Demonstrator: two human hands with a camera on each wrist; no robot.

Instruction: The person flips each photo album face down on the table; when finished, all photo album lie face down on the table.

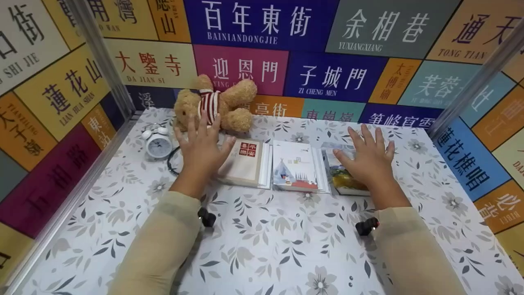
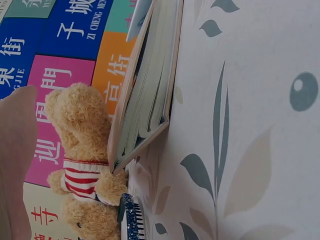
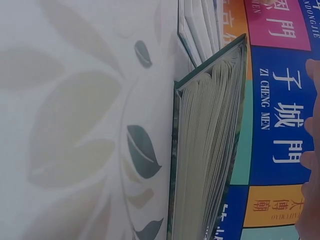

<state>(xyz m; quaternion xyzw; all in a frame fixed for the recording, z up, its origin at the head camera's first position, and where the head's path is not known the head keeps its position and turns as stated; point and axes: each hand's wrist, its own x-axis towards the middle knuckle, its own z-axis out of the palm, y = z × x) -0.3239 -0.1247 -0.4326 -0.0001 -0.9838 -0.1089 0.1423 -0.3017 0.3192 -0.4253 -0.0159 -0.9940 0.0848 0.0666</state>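
Observation:
Three books lie in a row on the table. My left hand, fingers spread, is over the left edge of the beige book with red characters. My right hand, also spread, is over the dark-edged book with a landscape cover. Neither hand holds anything; contact with the covers cannot be told. Between them lies the white book with a tent drawing. In the left wrist view the beige book's pages face the camera; the right wrist view shows the landscape book's page edges.
A teddy bear in a striped top lies behind the beige book. A white twin-bell alarm clock stands at the left. A glittery toothed headband lies beside the left hand. Printed panels wall the floral-covered table.

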